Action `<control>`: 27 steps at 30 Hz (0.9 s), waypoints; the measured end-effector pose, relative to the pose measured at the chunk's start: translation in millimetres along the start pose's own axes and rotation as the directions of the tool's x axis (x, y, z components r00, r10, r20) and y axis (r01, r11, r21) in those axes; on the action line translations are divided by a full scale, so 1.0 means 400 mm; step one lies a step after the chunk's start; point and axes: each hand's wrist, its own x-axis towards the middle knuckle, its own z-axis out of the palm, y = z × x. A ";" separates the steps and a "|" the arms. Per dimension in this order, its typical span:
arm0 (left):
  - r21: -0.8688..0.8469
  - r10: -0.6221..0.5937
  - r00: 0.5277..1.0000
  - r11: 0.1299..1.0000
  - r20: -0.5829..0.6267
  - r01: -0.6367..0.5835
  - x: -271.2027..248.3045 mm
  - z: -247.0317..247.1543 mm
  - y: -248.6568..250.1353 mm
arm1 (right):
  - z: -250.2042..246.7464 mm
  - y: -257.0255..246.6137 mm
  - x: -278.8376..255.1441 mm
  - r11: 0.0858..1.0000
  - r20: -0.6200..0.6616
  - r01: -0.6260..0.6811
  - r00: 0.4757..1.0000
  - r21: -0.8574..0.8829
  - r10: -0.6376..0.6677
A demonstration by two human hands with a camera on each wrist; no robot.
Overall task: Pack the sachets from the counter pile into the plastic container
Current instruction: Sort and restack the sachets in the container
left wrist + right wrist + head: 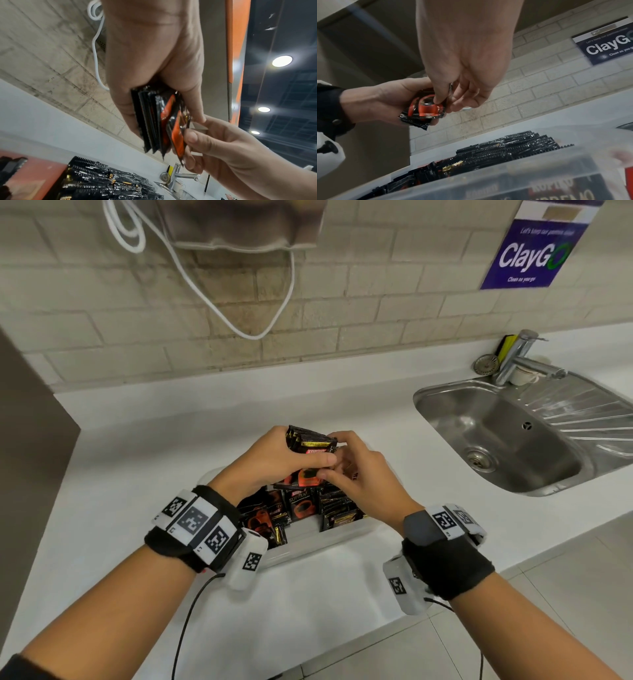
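My left hand grips a stack of sachets above the half-filled plastic container on the tabletop, while my right hand pinches the front sachet; tugging could fan the slick stack and spill sachets outside.

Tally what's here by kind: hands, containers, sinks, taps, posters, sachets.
Hands: 2 (left hand, right hand)
Container: 1
Sink: 1
Tap: 1
Poster: 1
Sachets: overlapping, cannot count
Total without sachets: 6
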 end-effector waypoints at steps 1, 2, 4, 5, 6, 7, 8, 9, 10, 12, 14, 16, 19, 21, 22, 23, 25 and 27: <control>-0.011 0.002 1.000 1.000 0.014 -0.002 -0.001 -0.002 0.001 | -0.003 0.001 -0.003 1.000 -0.001 -0.005 1.000 0.013 0.005; -0.021 0.006 1.000 1.000 0.022 -0.006 -0.001 -0.003 0.002 | -0.007 0.002 -0.006 1.000 -0.001 -0.010 1.000 0.022 0.010; -0.023 0.011 1.000 1.000 0.026 -0.011 0.001 -0.005 -0.001 | -0.013 0.004 -0.012 1.000 0.004 -0.020 1.000 0.016 0.020; -0.021 0.012 1.000 1.000 0.021 -0.011 0.002 -0.004 -0.002 | -0.015 0.005 -0.015 1.000 0.009 -0.025 1.000 0.010 0.025; -0.020 0.013 1.000 1.000 0.015 -0.012 0.003 -0.003 -0.004 | -0.018 0.005 -0.018 1.000 0.012 -0.030 0.999 0.010 0.029; -0.016 0.018 1.000 1.000 0.008 -0.017 0.004 -0.002 -0.005 | -0.020 0.005 -0.021 0.999 0.011 -0.030 0.999 0.013 0.030; -0.012 0.027 1.000 1.000 0.002 -0.027 0.006 -0.001 -0.006 | -0.020 0.005 -0.023 0.999 0.008 -0.028 1.000 0.017 0.028; -0.009 0.041 0.999 0.999 -0.002 -0.041 0.007 0.000 -0.008 | -0.021 0.005 -0.025 0.999 0.005 -0.025 1.000 0.019 0.025; -0.010 0.057 0.998 0.998 -0.006 -0.057 0.008 0.001 -0.009 | -0.021 0.005 -0.027 0.999 0.004 -0.025 1.000 0.021 0.024; -0.012 0.093 0.996 0.996 -0.011 -0.093 0.008 0.002 -0.012 | -0.022 0.005 -0.029 0.999 0.004 -0.025 1.000 0.027 0.025; -0.008 0.125 0.992 0.992 -0.014 -0.126 0.008 0.000 -0.017 | -0.022 0.004 -0.030 0.999 0.003 -0.024 1.000 0.027 0.024; -0.031 0.112 0.994 0.993 -0.013 -0.113 0.006 -0.005 -0.021 | -0.023 0.003 -0.031 0.999 0.001 -0.033 0.999 0.028 0.033; -0.039 0.110 0.993 0.993 0.044 -0.109 0.003 -0.010 -0.020 | -0.028 0.002 -0.033 0.999 -0.005 -0.034 0.999 0.038 0.034; -0.046 0.104 0.992 0.994 0.077 -0.101 0.000 -0.014 -0.018 | -0.032 0.004 -0.036 0.998 -0.002 -0.043 0.999 0.049 0.043; -0.061 0.098 0.991 0.994 0.094 -0.092 -0.003 -0.017 -0.016 | -0.033 0.006 -0.039 0.997 -0.002 -0.049 0.999 0.054 0.049; -0.073 0.097 0.989 0.993 0.109 -0.090 -0.006 -0.021 -0.015 | -0.034 0.008 -0.042 0.997 -0.003 -0.053 0.999 0.056 0.053; -0.082 0.096 0.987 0.993 0.129 -0.086 -0.011 -0.025 -0.011 | -0.035 0.015 -0.047 0.997 -0.005 -0.064 0.998 0.053 0.064; -0.080 0.082 0.990 0.994 0.116 -0.073 -0.013 -0.031 -0.008 | -0.035 0.022 -0.051 0.997 -0.007 -0.066 0.998 0.042 0.066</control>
